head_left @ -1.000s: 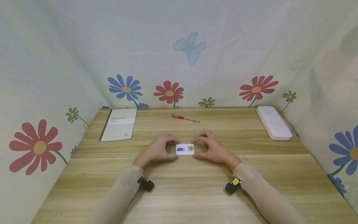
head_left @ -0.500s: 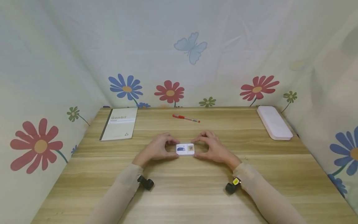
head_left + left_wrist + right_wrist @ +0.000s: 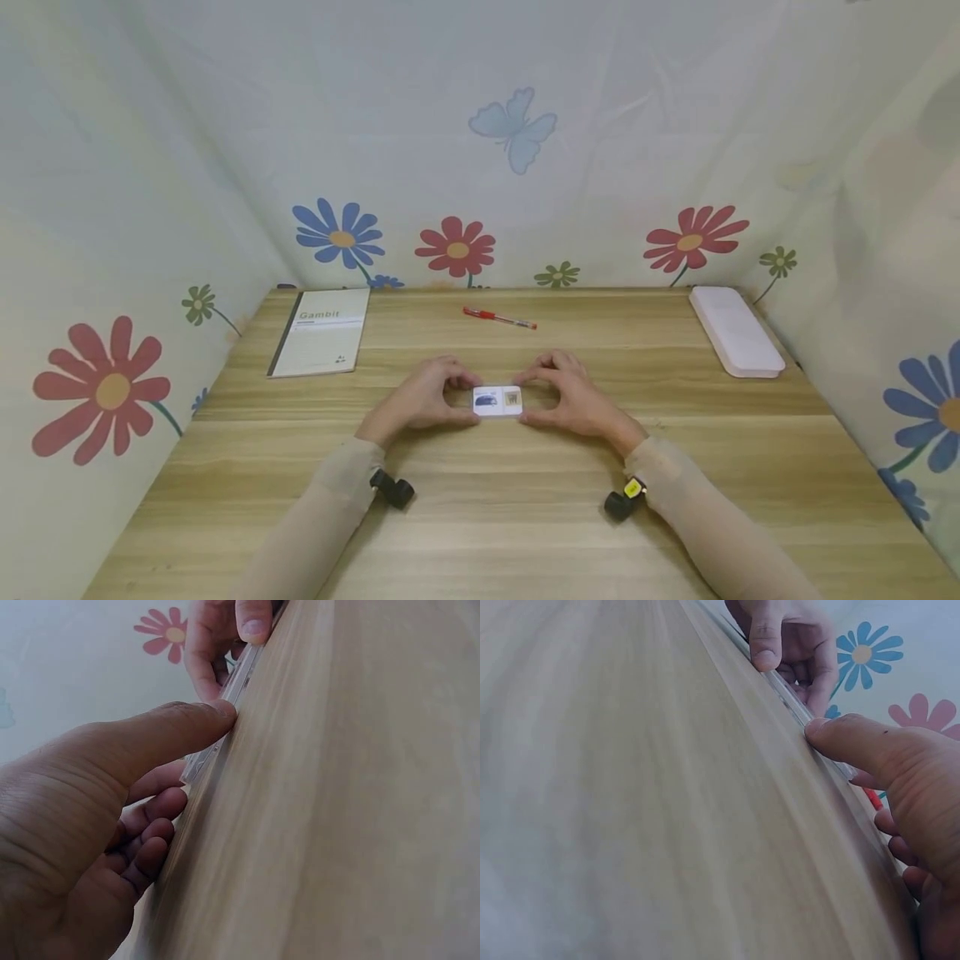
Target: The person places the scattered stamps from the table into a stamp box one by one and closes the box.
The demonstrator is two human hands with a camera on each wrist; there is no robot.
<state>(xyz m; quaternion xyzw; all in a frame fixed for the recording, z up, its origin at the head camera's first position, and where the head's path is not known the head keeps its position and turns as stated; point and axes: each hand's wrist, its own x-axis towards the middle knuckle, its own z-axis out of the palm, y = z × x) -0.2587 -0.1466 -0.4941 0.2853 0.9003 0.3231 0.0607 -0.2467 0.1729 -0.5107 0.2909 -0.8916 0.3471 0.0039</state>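
A small flat card case [image 3: 497,401] lies at the middle of the wooden table, its top white with a dark picture on the left and a gold-brown patch on the right. My left hand [image 3: 426,395] pinches its left end, thumb on the near edge and a finger at the far edge. At the other end my right hand [image 3: 573,395] does the same. Seen from the side in the left wrist view, the case [image 3: 241,681] looks thin and clear-edged, low against the tabletop. The right wrist view shows the thumb on the near edge of the case [image 3: 791,700].
Beyond the hands lies a red pen [image 3: 498,317]. A notebook [image 3: 318,335] marked "Gambit" is at the back left, and a pale pink oblong box [image 3: 735,330] at the back right. A flowered curtain [image 3: 600,150] hangs behind the wooden table [image 3: 495,517].
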